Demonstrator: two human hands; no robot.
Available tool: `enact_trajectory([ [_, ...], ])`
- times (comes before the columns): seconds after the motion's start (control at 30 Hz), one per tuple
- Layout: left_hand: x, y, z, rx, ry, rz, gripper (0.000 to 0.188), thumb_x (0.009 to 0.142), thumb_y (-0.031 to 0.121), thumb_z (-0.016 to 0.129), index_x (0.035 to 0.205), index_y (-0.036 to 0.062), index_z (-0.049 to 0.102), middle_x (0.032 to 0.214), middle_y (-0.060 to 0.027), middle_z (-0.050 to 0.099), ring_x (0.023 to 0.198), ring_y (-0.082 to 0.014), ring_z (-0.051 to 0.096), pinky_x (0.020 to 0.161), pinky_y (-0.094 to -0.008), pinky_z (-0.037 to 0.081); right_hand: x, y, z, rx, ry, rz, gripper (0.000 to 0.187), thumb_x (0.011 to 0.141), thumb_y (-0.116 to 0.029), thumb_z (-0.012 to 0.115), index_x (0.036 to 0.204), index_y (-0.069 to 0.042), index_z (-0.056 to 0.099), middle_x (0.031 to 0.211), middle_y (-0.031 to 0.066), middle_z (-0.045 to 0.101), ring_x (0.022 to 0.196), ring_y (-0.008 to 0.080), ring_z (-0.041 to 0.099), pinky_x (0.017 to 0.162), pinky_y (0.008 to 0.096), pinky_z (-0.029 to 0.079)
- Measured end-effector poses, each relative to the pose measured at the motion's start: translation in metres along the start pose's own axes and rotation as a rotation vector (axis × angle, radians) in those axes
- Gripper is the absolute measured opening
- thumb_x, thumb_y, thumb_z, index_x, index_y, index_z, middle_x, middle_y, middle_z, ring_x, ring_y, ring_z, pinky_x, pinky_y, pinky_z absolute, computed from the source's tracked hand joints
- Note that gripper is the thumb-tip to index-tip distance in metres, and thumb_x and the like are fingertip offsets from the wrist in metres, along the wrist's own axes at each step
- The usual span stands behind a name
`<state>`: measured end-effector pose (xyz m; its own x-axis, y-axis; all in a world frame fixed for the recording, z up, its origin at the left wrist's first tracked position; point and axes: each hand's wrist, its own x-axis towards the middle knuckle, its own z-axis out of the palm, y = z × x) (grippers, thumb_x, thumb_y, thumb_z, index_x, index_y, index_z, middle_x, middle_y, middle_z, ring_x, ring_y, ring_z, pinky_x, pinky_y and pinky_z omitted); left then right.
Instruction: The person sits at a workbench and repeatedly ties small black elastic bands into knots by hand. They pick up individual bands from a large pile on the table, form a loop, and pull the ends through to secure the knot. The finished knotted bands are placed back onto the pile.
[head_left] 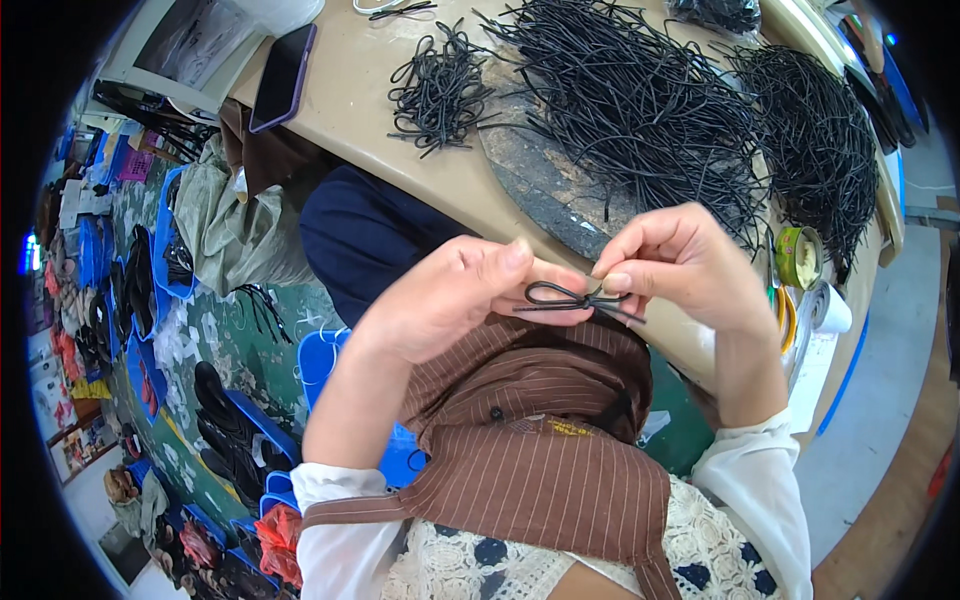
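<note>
A small bow of thin black cord (556, 291), with loops and loose ends, is between my hands above my lap. My right hand (685, 262) pinches the bow near its knot between thumb and index finger. Behind the bow, the fingers of my left hand (445, 290) are bent and support its loop side; the left thumb sits above, apart from the cord. On the table in front lies a small heap of similar looped cords (437, 88). To its right, a large pile of straight black cords (630, 100) covers most of a round dark board (535, 185).
More black cords (815, 140) lie at the table's right. Nearby stand an open green tin (798, 257) and a white roll (830, 308). A phone (284, 78) rests on the table's left edge. Blue bins (175, 235) stand on the green floor at left.
</note>
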<state>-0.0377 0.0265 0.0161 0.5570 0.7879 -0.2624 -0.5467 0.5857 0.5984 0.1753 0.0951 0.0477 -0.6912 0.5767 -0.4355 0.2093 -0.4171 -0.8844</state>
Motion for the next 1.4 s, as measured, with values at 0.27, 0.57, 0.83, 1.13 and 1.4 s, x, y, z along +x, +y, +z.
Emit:
enact_trajectory([
  [0.27,0.012,0.019,0.02,0.419,0.046,-0.132,0.018,0.076,0.009,0.064,0.088,-0.0039,0.062,0.079,-0.0119,0.065,0.069,-0.0126,0.061,0.066,-0.0216,0.047,0.005,-0.022,0.002,-0.15,-0.088,-0.059,0.017,0.082,-0.011,0.058,0.089,0.003,0.06,0.076,0.0053,0.062,0.064,0.008,0.057,0.059,0.0208,0.048],
  [0.57,0.016,0.007,0.023,0.236,0.194,0.001,0.016,0.078,0.01,0.061,0.088,-0.0021,0.061,0.079,-0.0107,0.063,0.068,-0.0131,0.06,0.059,-0.0215,0.046,-0.002,0.024,0.026,0.262,0.237,-0.447,0.016,0.084,-0.006,0.054,0.094,0.005,0.056,0.094,0.0115,0.06,0.084,0.0155,0.059,0.076,0.0273,0.048],
  [0.83,0.013,0.014,0.021,-0.007,0.178,-0.151,0.012,0.079,0.007,0.058,0.087,-0.0029,0.06,0.081,-0.0158,0.063,0.071,-0.0212,0.063,0.066,-0.029,0.053,0.0,0.031,0.029,0.343,0.235,-0.438,0.009,0.084,-0.006,0.054,0.085,0.003,0.057,0.093,0.0145,0.06,0.082,0.016,0.06,0.073,0.0275,0.05],
  [1.13,0.013,0.017,0.021,-0.007,0.118,-0.224,0.013,0.078,0.008,0.06,0.086,-0.0035,0.059,0.079,-0.0161,0.063,0.069,-0.0195,0.063,0.066,-0.03,0.052,-0.007,0.032,0.026,0.569,0.086,-0.347,0.014,0.084,-0.01,0.055,0.09,0.002,0.055,0.093,0.0138,0.059,0.084,0.0168,0.06,0.076,0.031,0.051],
  [1.4,0.014,0.016,0.02,0.42,0.209,-0.138,0.019,0.077,0.009,0.063,0.092,-0.0028,0.061,0.079,-0.0098,0.064,0.067,-0.0095,0.059,0.061,-0.0217,0.049,-0.002,0.027,0.024,0.305,0.207,-0.304,0.015,0.083,-0.009,0.056,0.093,0.002,0.056,0.09,0.0104,0.06,0.082,0.0154,0.059,0.073,0.0295,0.05],
])
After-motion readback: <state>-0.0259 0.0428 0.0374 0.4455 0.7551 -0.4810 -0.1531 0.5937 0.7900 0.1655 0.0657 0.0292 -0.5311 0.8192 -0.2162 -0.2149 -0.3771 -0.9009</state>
